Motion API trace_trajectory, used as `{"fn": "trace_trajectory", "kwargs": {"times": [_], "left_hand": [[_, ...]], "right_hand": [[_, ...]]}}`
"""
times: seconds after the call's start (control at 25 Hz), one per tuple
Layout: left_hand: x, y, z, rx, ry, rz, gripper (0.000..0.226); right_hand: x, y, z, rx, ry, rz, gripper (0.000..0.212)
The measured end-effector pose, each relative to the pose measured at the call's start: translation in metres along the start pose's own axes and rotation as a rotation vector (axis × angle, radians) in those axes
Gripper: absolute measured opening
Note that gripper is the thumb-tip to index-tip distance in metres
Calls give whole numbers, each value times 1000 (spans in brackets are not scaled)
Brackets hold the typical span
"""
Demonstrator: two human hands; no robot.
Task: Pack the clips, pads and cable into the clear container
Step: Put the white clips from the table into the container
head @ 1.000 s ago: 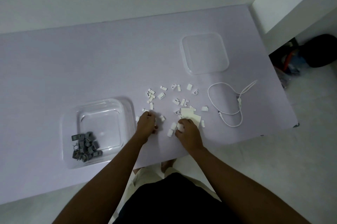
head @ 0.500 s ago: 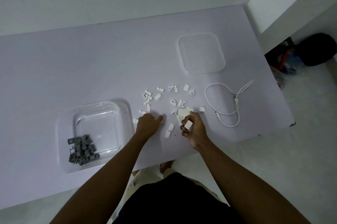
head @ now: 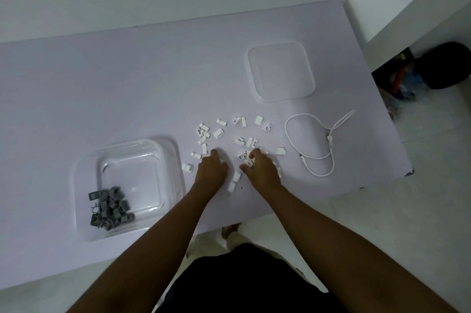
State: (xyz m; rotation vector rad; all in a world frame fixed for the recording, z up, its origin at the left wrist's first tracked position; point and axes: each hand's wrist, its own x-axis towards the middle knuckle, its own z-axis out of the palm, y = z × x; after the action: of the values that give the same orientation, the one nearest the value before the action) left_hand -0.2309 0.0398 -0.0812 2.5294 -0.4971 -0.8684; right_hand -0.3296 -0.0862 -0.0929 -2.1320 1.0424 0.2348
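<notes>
Dim, flat light; soft, wide-angle edge distortion.

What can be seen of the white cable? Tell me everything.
The white cable is thin and looks rubbery. It lies loose on the table in one open loop, with small plugs at its ends and a doubled stretch running up to the right. It lies right of the white clips, below the lid. Neither hand touches it.

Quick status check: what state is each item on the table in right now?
Container: open, grey clips inside.
Grey clips: piled in container's near-left corner.
Lid: off, lying flat on table.
White clips: scattered loose on table.
Cable: loosely looped on table, unpacked.
Left hand: down among white clips.
Right hand: gathering white pieces.
</notes>
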Motion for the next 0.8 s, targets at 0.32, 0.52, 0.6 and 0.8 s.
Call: {"fn": "trace_trajectory", "kwargs": {"times": [0.32, 0.52, 0.6, 0.8], "left_hand": [[0, 0, -6, -42, -46, -42, 35], [-2, 1, -5, -3, -35, -24, 42], [-3, 3, -5, 4, -33, 4, 44], [0, 6, -3, 37, -36, 56, 36]], "right_hand": [[4, -2, -4, 319, 98, 75, 26], [-1, 0, -10, 279, 50, 6, 16], [-1, -2, -11, 258, 46, -16, 13], [0, -1, -13, 187, 14, -97, 14]]}}
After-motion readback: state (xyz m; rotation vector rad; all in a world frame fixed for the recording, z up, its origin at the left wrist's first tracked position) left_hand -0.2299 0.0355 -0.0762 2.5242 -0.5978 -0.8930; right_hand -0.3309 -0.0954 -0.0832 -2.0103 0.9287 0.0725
